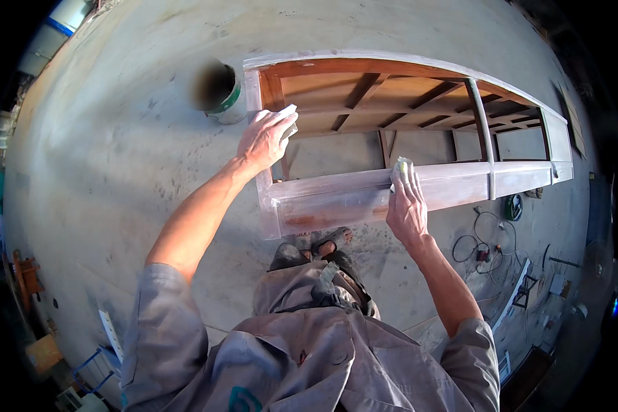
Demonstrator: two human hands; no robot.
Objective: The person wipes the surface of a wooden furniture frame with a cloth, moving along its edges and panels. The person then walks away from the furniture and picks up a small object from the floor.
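A long wooden furniture frame (pixel 336 184) stretches across in front of me, reddish brown inside and coated whitish-pink along its outer faces. My left hand (pixel 261 143) is at its left end, fingers closed around a pale, folded piece of sandpaper (pixel 290 122). My right hand (pixel 408 206) lies on the near rail, gripping a small whitish-yellow pad (pixel 403 163) that its fingers mostly cover. White dust coats the fingers of both hands.
Beyond the left end stands a bucket (pixel 228 104) with a green band, its top blurred dark. A cable (pixel 484 237) lies coiled on the concrete floor (pixel 117 199) at right. Below the near rail are my feet (pixel 333 240). A wooden stool (pixel 27 275) stands far left.
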